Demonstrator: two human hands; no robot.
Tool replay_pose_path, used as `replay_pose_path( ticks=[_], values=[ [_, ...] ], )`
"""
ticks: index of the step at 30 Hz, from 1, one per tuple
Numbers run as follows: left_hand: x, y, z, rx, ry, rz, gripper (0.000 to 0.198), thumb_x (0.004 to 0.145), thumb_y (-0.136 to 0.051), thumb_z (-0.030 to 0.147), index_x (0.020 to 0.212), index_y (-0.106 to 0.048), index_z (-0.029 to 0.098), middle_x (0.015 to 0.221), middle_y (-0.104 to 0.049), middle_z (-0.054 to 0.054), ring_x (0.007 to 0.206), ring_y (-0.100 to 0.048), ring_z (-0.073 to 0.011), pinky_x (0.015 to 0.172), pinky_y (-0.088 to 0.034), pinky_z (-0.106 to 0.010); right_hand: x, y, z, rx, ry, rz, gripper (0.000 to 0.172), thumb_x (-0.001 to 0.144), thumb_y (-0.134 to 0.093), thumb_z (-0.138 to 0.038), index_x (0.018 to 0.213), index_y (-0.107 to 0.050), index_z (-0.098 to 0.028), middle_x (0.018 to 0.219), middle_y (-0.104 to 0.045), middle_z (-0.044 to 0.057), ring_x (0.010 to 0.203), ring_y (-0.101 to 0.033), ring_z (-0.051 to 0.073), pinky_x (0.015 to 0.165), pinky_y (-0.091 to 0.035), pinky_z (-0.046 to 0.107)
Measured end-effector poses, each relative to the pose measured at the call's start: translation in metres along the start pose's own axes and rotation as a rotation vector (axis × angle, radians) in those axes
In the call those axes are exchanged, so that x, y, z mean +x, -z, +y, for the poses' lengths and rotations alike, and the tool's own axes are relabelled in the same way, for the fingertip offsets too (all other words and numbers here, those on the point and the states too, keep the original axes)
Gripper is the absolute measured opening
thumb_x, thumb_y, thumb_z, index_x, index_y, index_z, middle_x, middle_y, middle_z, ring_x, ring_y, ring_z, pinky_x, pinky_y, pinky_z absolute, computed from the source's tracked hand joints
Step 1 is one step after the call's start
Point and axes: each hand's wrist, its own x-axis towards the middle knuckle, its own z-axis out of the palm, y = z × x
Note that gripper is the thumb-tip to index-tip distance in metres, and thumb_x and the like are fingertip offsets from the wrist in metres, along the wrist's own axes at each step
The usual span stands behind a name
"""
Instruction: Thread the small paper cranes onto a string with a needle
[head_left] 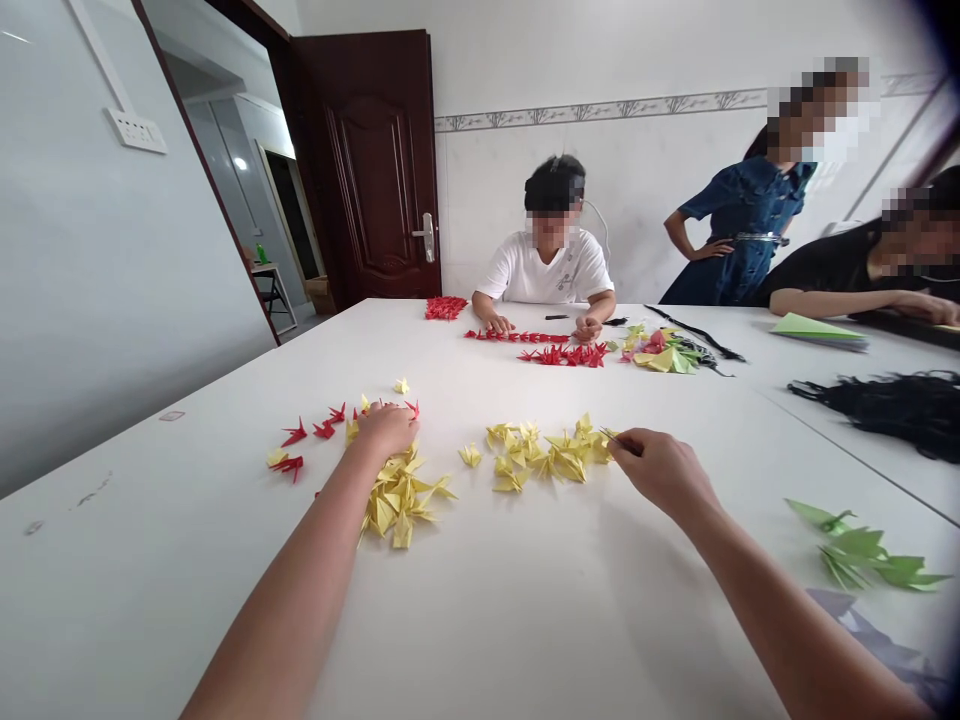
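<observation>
A white tile wall [510, 180] and a dark wooden door [367, 170] far ahead of both hands, past the far end of a long white table [480, 630]. Straight ahead of the hands, on the far side of the table, a person in a white T-shirt [547, 270], with both hands down by rows of red paper cranes. Far ahead and to the right of the right hand, a person in a blue denim dress [742, 230] standing up, and a person in black [847, 270] leaning on the table. Off to the right of the right hand, a big bunch of black thread [892, 412] and some green paper cranes [855, 548], well apart from that hand.

Right under the left hand, a big heap of yellow paper cranes [397, 500], touching the hand. Just left of that hand, a few loose red paper cranes [307, 432]. Between the two hands, a second heap of yellow paper cranes [536, 455], closer to the right hand.

The left hand [387, 428] resting on the cranes, fingers curled down, with no way to tell if anything is held. The right hand [664, 472] closed in a small pinch on a thin needle [611, 438], the tip pointing left, right at the edge of the second heap.
</observation>
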Motion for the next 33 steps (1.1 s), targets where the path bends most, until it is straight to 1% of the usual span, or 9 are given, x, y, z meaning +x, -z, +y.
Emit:
replay_pose_path(
  ticks=[3, 8, 11, 15, 18, 23, 28, 31, 33],
  values=[
    [-0.001, 0.002, 0.002, 0.012, 0.015, -0.007, 0.032, 0.079, -0.039, 0.032, 0.082, -0.068, 0.020, 0.107, -0.065, -0.014, 0.109, -0.049, -0.0363, 0.082, -0.042, -0.049, 0.001, -0.001, 0.002, -0.003, 0.010, -0.012, 0.025, 0.076, -0.049, -0.034, 0.079, -0.071, -0.022, 0.072, -0.070, 0.006, 0.065, -0.060, 0.023, 0.049, -0.038, 0.028],
    [-0.002, 0.008, 0.001, 0.014, 0.040, 0.007, 0.026, 0.078, -0.043, 0.029, 0.080, -0.068, 0.023, 0.098, -0.068, -0.010, 0.105, -0.051, -0.0321, 0.083, -0.042, -0.044, 0.003, 0.002, 0.002, -0.017, -0.014, -0.047, 0.030, 0.076, -0.050, -0.039, 0.087, -0.070, -0.020, 0.074, -0.070, 0.007, 0.066, -0.060, 0.023, 0.051, -0.039, 0.029],
    [-0.002, 0.010, -0.004, 0.002, 0.065, 0.062, 0.030, 0.080, -0.042, 0.028, 0.095, -0.067, 0.026, 0.105, -0.067, -0.008, 0.106, -0.050, -0.0316, 0.084, -0.041, -0.043, 0.001, 0.009, -0.001, -0.018, -0.029, -0.032, 0.029, 0.076, -0.051, -0.041, 0.083, -0.070, -0.020, 0.068, -0.068, 0.007, 0.062, -0.058, 0.023, 0.052, -0.040, 0.031],
    [0.002, 0.006, -0.006, -0.022, 0.079, 0.132, 0.045, 0.083, -0.038, 0.030, 0.125, -0.052, 0.026, 0.125, -0.057, -0.008, 0.113, -0.043, -0.0330, 0.087, -0.039, -0.043, -0.002, 0.016, -0.005, 0.019, -0.061, -0.016, 0.026, 0.075, -0.053, -0.042, 0.077, -0.069, -0.021, 0.060, -0.065, 0.006, 0.056, -0.054, 0.022, 0.048, -0.038, 0.031],
    [0.005, 0.002, -0.001, -0.038, 0.043, 0.124, 0.048, 0.083, -0.039, 0.033, 0.130, -0.047, 0.029, 0.129, -0.055, -0.005, 0.116, -0.040, -0.0330, 0.089, -0.038, -0.044, -0.003, 0.018, -0.008, 0.032, -0.050, -0.011, 0.024, 0.074, -0.054, -0.041, 0.073, -0.068, -0.021, 0.058, -0.065, 0.006, 0.055, -0.054, 0.021, 0.049, -0.039, 0.031],
    [0.009, -0.001, 0.008, -0.047, 0.038, 0.137, 0.040, 0.082, -0.042, 0.030, 0.119, -0.058, 0.028, 0.119, -0.061, -0.007, 0.113, -0.042, -0.0335, 0.088, -0.035, -0.046, -0.005, 0.018, -0.012, 0.047, -0.041, -0.012, 0.025, 0.074, -0.054, -0.041, 0.077, -0.069, -0.021, 0.063, -0.067, 0.006, 0.058, -0.056, 0.021, 0.050, -0.039, 0.030],
    [0.011, 0.002, 0.006, -0.078, 0.059, 0.198, 0.029, 0.077, -0.047, 0.021, 0.095, -0.069, 0.026, 0.100, -0.069, -0.006, 0.101, -0.054, -0.0279, 0.086, -0.034, -0.043, -0.008, 0.020, -0.017, 0.036, 0.023, -0.032, 0.026, 0.076, -0.052, -0.040, 0.077, -0.070, -0.021, 0.065, -0.067, 0.005, 0.061, -0.057, 0.020, 0.050, -0.038, 0.028],
    [0.009, 0.007, 0.006, -0.119, 0.049, 0.233, 0.023, 0.075, -0.048, 0.017, 0.080, -0.070, 0.023, 0.089, -0.070, -0.007, 0.096, -0.057, -0.0281, 0.084, -0.036, -0.043, -0.011, 0.020, -0.022, 0.048, 0.052, -0.041, 0.025, 0.077, -0.052, -0.039, 0.077, -0.069, -0.022, 0.064, -0.067, 0.003, 0.061, -0.056, 0.019, 0.051, -0.038, 0.028],
    [0.004, 0.016, 0.013, -0.170, -0.003, 0.264, 0.022, 0.076, -0.049, 0.018, 0.081, -0.070, 0.022, 0.090, -0.069, -0.007, 0.096, -0.058, -0.0269, 0.084, -0.039, -0.041, -0.014, 0.021, -0.027, 0.104, 0.072, -0.031, 0.024, 0.077, -0.053, -0.038, 0.076, -0.069, -0.021, 0.065, -0.067, 0.003, 0.060, -0.055, 0.018, 0.052, -0.038, 0.028]
  ],
)
